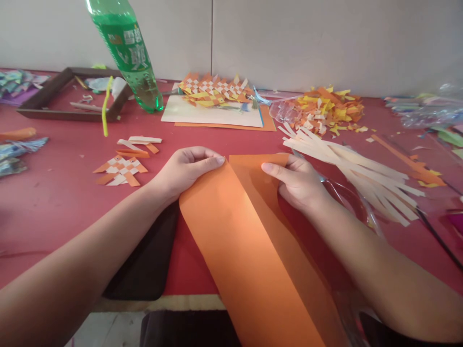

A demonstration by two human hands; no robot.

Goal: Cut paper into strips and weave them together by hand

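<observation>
A long orange paper sheet (246, 250) lies folded lengthwise on the red table (54, 202) and hangs over its front edge. My left hand (188, 168) pinches the far left corner of the folded sheet, fingers curled. My right hand (296, 180) grips the far right part of the sheet, thumb on top and fingers wrapped beneath. Both hands are closed on the paper.
Cream paper strips (354, 173) fan out to the right. A small orange-and-white woven piece (121, 171) lies left. At the back stand a green bottle (126, 48), a wooden frame (65, 96), woven mats (213, 91) on white paper and orange-yellow scraps (325, 111). A dark pad (148, 265) is under my left forearm.
</observation>
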